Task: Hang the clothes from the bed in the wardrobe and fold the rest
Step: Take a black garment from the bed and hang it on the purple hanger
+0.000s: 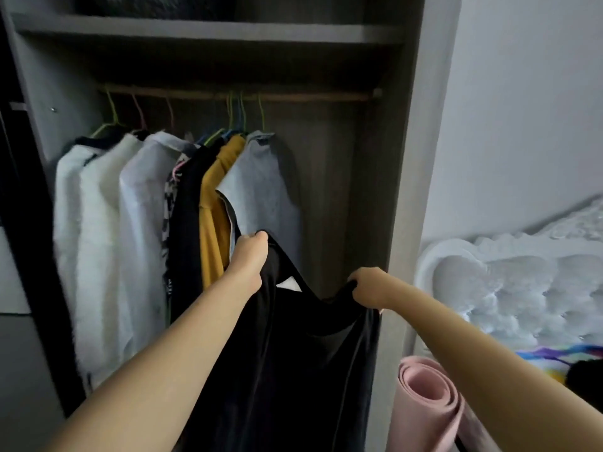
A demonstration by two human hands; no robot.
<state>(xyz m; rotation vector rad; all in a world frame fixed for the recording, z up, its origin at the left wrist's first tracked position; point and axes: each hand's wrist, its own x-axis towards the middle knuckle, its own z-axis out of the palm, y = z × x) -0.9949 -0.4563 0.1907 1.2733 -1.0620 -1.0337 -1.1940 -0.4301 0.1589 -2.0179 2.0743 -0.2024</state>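
Note:
A black garment (293, 353) hangs between my two hands in front of the open wardrobe (401, 158). My left hand (249, 256) grips its left shoulder, raised close to the hanging clothes. My right hand (368, 287) grips its right shoulder, lower and near the wardrobe's right side panel. A white label shows at the neckline. Above runs the wooden rail (293, 96), with several garments on coloured hangers at its left: white fluffy ones (94, 223), a black one, a mustard one (212, 203) and a grey one (261, 194). Whether a hanger is inside the black garment is hidden.
The rail's right half is bare. A shelf (208, 31) sits above the rail. A rolled pink mat (430, 399) stands by the wardrobe's right side. The white carved headboard (509, 288) and colourful bedding (554, 357) lie at the right.

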